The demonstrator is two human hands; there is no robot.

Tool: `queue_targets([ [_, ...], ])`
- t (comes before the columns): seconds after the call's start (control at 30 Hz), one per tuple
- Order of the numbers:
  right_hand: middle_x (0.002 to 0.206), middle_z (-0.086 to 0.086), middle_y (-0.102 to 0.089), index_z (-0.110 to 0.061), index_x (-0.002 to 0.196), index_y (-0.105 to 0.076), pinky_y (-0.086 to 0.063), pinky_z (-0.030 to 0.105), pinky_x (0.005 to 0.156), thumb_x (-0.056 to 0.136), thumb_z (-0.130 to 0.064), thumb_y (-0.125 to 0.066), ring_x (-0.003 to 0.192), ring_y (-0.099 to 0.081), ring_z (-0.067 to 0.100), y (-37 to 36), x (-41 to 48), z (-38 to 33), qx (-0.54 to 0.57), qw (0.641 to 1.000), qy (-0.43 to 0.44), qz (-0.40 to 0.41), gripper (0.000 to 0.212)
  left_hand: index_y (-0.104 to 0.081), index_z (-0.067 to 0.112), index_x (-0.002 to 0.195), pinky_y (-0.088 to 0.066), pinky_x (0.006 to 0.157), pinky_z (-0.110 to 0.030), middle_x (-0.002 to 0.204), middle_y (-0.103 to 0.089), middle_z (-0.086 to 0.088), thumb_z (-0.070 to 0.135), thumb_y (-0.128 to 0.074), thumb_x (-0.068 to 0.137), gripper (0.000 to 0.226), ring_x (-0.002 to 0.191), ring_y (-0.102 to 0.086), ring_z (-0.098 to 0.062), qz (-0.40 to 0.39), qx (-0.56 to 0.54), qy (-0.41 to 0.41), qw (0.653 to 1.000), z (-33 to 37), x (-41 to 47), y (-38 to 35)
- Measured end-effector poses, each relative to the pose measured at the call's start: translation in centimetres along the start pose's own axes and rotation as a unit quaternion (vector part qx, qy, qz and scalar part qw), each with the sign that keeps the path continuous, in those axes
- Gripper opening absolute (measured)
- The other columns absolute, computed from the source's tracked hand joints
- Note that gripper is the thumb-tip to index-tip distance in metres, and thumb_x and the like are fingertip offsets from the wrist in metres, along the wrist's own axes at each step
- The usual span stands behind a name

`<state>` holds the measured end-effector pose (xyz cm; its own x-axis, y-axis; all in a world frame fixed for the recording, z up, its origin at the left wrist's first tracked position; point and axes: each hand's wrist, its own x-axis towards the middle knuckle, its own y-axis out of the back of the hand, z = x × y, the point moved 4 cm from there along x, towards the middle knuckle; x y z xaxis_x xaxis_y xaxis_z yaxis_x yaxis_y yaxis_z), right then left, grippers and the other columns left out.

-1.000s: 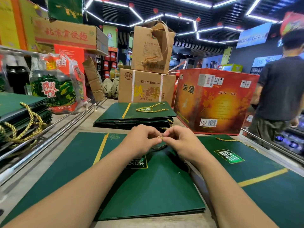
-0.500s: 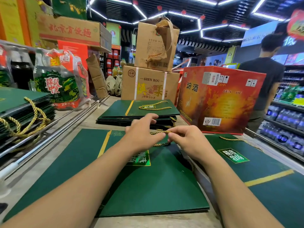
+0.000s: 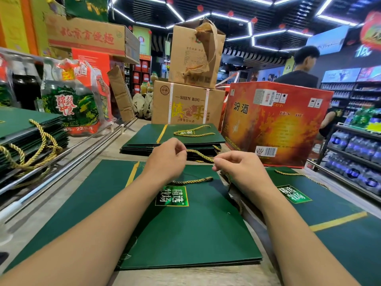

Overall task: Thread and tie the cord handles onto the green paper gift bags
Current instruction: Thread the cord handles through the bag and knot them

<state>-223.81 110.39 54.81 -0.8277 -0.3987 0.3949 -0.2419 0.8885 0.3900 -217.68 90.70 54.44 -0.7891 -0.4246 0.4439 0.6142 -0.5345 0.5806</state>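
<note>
Left forearm (image 3: 97, 230), right forearm (image 3: 296, 230), apparently both bare

A flat dark-green bag (image 3: 185, 234) with a green-and-gold label lies in front of the red box (image 3: 276, 124), a twisted gold handle (image 3: 193, 180) curving along its top edge and a matching cord (image 3: 201, 155) stretched just above, pinched between left hand (image 3: 167, 157) and right hand (image 3: 237, 168).

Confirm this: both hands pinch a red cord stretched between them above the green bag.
Wrong on colour: the head view shows the cord is gold, not red. The left hand and right hand do pinch it, stretched between them above the green bag.
</note>
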Motion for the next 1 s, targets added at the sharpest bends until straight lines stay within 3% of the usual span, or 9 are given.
queue_targets([
  [0.1,0.081,0.004,-0.078,-0.012,0.094,-0.080,-0.050,0.018,0.064,0.094,-0.016,-0.073,0.062,-0.061,0.002,-0.4,-0.2,-0.2,0.047,0.998,-0.006,-0.036,0.008,-0.054,0.028,0.137,-0.045,0.102,-0.032,0.131,-0.061,0.013,0.044,-0.065,0.093,0.048,0.121,-0.055,-0.008,-0.069,-0.052,-0.061,0.994,1.4,-0.7,-0.6],
  [0.17,0.079,0.003,-0.077,-0.010,0.094,-0.079,-0.050,0.020,0.063,0.092,-0.017,-0.076,0.061,-0.059,0.003,-0.6,-0.2,-0.2,0.059,0.997,-0.007,-0.052,0.008,-0.050,0.030,0.144,-0.041,0.109,-0.031,0.138,-0.059,0.015,0.048,-0.068,0.091,0.059,0.127,-0.053,-0.003,-0.104,-0.062,-0.111,0.986,2.3,-1.1,-1.1],
  [0.3,0.073,0.002,-0.073,-0.010,0.086,-0.075,-0.045,0.023,0.061,0.090,-0.020,-0.078,0.061,-0.056,0.011,-0.6,0.1,0.2,0.083,0.995,-0.027,-0.055,0.012,-0.072,0.032,0.105,-0.057,0.088,-0.036,0.090,-0.076,0.012,0.031,-0.072,0.093,0.012,0.085,-0.069,-0.002,-0.140,-0.098,-0.145,0.975,2.1,-1.3,-1.8],
  [0.43,0.090,0.012,-0.078,-0.008,0.092,-0.074,-0.042,0.025,0.059,0.092,-0.020,-0.075,0.061,-0.053,0.013,-0.9,0.1,0.6,0.132,0.986,-0.058,-0.081,0.012,-0.076,0.025,0.089,-0.057,0.075,-0.032,0.075,-0.073,0.010,0.024,-0.071,0.094,0.007,0.069,-0.067,-0.007,-0.107,-0.092,-0.134,0.981,2.1,-1.2,-1.5],
  [0.63,0.087,0.013,-0.076,-0.004,0.098,-0.074,-0.038,0.025,0.058,0.094,-0.009,-0.071,0.060,-0.049,0.013,-0.4,0.4,1.3,0.173,0.979,-0.104,-0.044,0.007,-0.066,0.025,0.086,-0.059,0.070,-0.038,0.081,-0.072,0.004,0.026,-0.060,0.099,0.014,0.075,-0.068,-0.021,-0.038,-0.086,-0.056,0.994,1.1,-0.6,-0.2],
  [0.73,0.088,0.013,-0.078,-0.008,0.098,-0.079,-0.042,0.027,0.060,0.092,-0.012,-0.074,0.062,-0.052,0.012,-0.3,0.3,1.1,0.149,0.985,-0.079,-0.043,0.008,-0.066,0.025,0.098,-0.054,0.071,-0.029,0.092,-0.070,0.006,0.032,-0.065,0.095,0.007,0.086,-0.066,-0.017,-0.073,-0.084,-0.044,0.993,1.2,-0.8,-0.4],
  [0.83,0.081,0.006,-0.077,-0.011,0.097,-0.082,-0.044,0.024,0.058,0.088,-0.019,-0.078,0.061,-0.054,0.009,-0.5,0.0,0.5,0.119,0.989,-0.044,-0.075,0.012,-0.063,0.024,0.121,-0.056,0.087,-0.027,0.108,-0.072,0.011,0.039,-0.071,0.091,0.034,0.100,-0.068,-0.007,-0.153,-0.153,-0.054,0.975,2.2,-1.6,-1.1],
  [0.93,0.068,0.002,-0.069,-0.007,0.091,-0.077,-0.044,0.023,0.057,0.087,-0.011,-0.079,0.058,-0.054,0.009,-0.8,-0.1,0.4,0.105,0.990,-0.032,-0.087,0.005,-0.069,0.021,0.119,-0.055,0.074,-0.020,0.099,-0.075,0.005,0.033,-0.069,0.095,0.028,0.081,-0.070,-0.007,-0.196,-0.155,-0.091,0.964,3.0,-2.2,-1.3],
  [1.0,0.062,0.002,-0.064,-0.006,0.087,-0.071,-0.042,0.025,0.057,0.087,-0.006,-0.077,0.054,-0.052,0.009,-0.8,-0.1,0.3,0.095,0.991,-0.035,-0.088,0.006,-0.075,0.019,0.109,-0.054,0.068,-0.026,0.092,-0.076,0.002,0.032,-0.068,0.096,0.020,0.071,-0.065,-0.008,-0.207,-0.149,-0.095,0.962,3.1,-2.3,-1.3],
])
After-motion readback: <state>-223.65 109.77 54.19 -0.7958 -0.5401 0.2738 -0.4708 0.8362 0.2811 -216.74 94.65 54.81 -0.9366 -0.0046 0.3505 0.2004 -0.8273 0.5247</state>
